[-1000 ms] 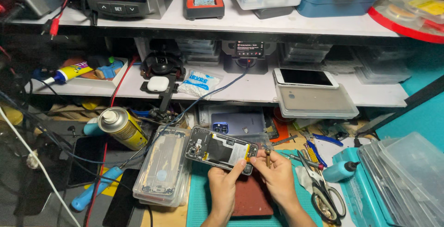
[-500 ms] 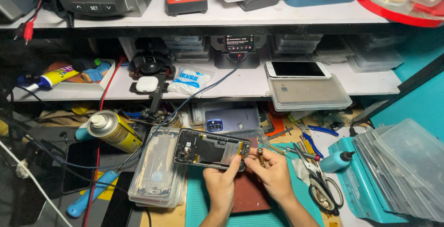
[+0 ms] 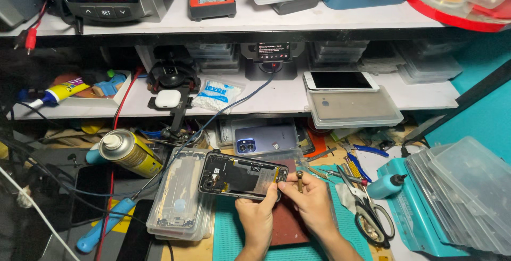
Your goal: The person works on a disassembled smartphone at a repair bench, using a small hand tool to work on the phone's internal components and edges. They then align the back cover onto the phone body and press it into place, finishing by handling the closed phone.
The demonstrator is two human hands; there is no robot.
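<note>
My left hand (image 3: pixel 257 217) grips the right end of an opened phone (image 3: pixel 240 175) with its back cover off, held level above the teal mat (image 3: pixel 230 242). Dark boards and a battery show inside it. My right hand (image 3: pixel 312 201) sits just right of the phone and pinches a small brass-tipped screwdriver (image 3: pixel 299 180), upright, close to the phone's right edge. A dark red pad (image 3: pixel 285 222) lies under both hands.
A stack of clear phone frames (image 3: pixel 178 203) lies left of the phone, a yellow spray can (image 3: pixel 129 153) beyond it. A blue phone (image 3: pixel 263 137) lies behind. Scissors (image 3: pixel 367 214), tweezers, a small bottle (image 3: pixel 383 186) and plastic trays (image 3: pixel 468 197) crowd the right. Shelves with instruments stand behind.
The view has shifted downward and a little closer. The phone has dropped slightly and moved left in my left hand; my right hand stays beside its right edge with the screwdriver.
</note>
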